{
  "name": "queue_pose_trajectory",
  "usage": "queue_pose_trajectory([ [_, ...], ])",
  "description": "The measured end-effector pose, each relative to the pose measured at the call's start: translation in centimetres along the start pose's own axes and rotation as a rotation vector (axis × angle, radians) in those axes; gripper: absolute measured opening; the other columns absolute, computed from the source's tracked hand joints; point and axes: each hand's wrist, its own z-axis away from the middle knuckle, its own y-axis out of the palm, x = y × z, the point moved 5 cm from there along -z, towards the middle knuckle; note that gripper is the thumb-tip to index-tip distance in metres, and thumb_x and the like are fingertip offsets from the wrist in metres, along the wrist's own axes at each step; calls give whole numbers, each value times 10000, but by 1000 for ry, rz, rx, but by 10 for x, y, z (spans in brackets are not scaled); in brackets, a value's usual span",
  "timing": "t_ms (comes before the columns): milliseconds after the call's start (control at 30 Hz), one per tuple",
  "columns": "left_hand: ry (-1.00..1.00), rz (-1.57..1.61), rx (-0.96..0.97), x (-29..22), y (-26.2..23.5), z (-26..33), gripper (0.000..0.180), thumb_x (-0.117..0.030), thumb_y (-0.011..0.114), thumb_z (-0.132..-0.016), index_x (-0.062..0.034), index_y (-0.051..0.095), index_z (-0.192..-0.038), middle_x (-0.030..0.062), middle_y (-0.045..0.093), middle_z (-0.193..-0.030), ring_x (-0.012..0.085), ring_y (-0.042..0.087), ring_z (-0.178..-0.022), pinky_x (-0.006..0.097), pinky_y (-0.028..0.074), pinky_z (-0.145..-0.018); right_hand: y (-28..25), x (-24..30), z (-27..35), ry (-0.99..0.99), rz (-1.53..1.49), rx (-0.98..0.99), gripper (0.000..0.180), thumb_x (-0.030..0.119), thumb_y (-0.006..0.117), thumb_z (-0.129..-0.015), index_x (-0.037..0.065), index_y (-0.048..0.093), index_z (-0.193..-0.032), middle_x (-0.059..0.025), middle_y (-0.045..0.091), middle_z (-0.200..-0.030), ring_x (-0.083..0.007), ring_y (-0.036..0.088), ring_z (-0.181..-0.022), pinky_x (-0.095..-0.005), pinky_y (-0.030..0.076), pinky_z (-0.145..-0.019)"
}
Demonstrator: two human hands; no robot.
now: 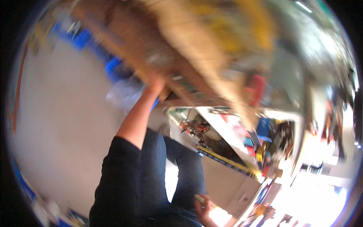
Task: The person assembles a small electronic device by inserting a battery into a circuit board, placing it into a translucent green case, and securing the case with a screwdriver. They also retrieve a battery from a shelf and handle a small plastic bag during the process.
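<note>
My left hand (155, 82) reaches up to the brown wooden workbench (181, 85), at its lower left edge. Motion smears this hand and its fingers are hidden, so its grip does not show. A clear plastic bag or sheet (126, 94) hangs beside the wrist. Low in the view, near my thigh, my right hand (204, 213) is closed around a small pale yellow-green object (199, 198). Its kind is too blurred to make out.
Blue bins (81, 39) line the bench's left side. A white-edged compartment with jumbled tools (200, 128) lies beyond my legs, with a long yellow-and-dark strip (228, 162) alongside. Further right, a shelf holds mixed items (264, 128). Grey floor (64, 113) spreads left.
</note>
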Motion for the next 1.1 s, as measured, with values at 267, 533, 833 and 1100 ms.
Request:
queue_pose_trajectory([
  [267,697,-592,-149,-2,-7,46,290,-238,478,-916,-38,551,-1114,182,520,-1173,315,491,-1088,420,376,-931,-68,-36,155,778,-654,-895,176,129,563,-884,29,550,-1029,-38,581,-769,-104,527,-607,-249,438,-535],
  [533,569,-206,-80,108,-45,280,477,-218,452,-949,28,365,-1348,235,371,-1365,372,366,-1262,441,283,-1053,-174,-138,405,696,-667,-1949,356,375,380,-964,82,535,-1092,-58,618,-897,-99,518,-606,-209,419,-472],
  [833,982,124,451,-212,30,459,283,-79,481,-899,21,516,-1161,165,542,-1161,296,513,-1065,381,387,-940,-94,-270,438,424,-1432,-1690,401,250,565,-906,62,447,-1240,-127,544,-1186,-276,578,-1042,-400,501,-881],
  [1100,640,-1017,1928,26,222,523,286,-174,546,-847,-33,601,-1090,228,607,-1026,400,563,-984,464,447,-838,-96,-275,428,218,-1772,-1692,558,116,659,-826,65,379,-1306,-200,483,-1283,-338,464,-1213,-465,406,-1006],
])
